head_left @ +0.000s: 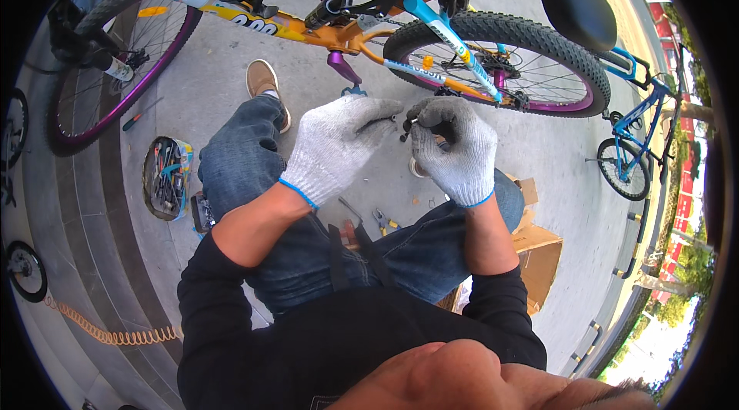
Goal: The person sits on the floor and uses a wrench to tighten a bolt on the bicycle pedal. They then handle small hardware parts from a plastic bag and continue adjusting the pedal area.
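one small black part (pixel 406 131), silvery glint: right hand (pixel 459 144) pinching; left hand (pixel 336 139), hold unclear.

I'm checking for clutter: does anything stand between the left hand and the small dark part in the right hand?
Nothing visible does. Only a narrow gap separates the left hand from the small dark part in the right hand, with grey ground behind. Whether the left hand pinches something tiny is unclear.

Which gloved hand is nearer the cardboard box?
Right. The right hand is above and left of the cardboard box in the picture; the left hand is farther off to the left.
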A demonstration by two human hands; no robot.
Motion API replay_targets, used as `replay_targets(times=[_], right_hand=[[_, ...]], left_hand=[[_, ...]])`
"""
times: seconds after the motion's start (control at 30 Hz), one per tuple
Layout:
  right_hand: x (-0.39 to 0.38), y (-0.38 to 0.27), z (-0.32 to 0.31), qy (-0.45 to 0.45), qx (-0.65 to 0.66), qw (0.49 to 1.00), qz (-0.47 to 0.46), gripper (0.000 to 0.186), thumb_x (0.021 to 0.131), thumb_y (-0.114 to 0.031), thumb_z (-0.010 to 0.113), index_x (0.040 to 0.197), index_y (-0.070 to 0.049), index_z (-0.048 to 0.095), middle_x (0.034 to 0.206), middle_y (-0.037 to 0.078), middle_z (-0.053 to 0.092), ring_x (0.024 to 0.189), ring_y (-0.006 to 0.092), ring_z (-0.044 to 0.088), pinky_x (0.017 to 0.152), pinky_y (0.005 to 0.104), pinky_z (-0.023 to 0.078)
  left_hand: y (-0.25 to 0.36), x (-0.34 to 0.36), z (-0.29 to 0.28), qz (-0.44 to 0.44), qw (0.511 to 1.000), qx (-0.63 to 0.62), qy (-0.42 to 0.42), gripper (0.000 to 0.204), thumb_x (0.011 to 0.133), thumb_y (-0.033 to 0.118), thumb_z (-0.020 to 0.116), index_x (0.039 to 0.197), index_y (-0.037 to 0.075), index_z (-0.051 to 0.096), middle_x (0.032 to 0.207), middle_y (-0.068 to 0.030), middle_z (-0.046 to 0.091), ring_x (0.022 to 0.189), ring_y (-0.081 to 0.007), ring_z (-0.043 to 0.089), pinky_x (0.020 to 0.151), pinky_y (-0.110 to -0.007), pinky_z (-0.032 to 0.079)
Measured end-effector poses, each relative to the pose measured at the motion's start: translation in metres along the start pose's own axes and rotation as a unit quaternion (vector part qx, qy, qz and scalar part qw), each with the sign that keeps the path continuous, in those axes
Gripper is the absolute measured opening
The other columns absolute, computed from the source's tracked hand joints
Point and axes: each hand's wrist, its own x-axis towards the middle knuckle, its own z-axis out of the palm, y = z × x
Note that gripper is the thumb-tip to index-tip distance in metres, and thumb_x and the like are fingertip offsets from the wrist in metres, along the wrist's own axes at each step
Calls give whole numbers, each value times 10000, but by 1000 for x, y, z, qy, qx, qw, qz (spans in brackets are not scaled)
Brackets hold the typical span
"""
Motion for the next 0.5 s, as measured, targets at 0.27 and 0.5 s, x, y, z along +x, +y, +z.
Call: replay_targets(times=[0.27,0.5], right_hand=[[-3,9,13,34,31,998,-32,260,836,-51,881,1058,-41,747,1006,73,798,851,161,796,772,293,633],[-8,6,14,1,52,998,43,204,906,19,813,1079,7,705,1042,110,777,939,136,767,819,299,632]], left_hand=[[-2,0,2,20,999,31,1,297,924,66,816,1220,48,802,1073,-136,803,949,-253,808,818,-325,632],[-1,0,2,5,999,36,-3,292,920,81,825,1209,50,808,1059,-139,807,937,-262,813,807,-331,634]])
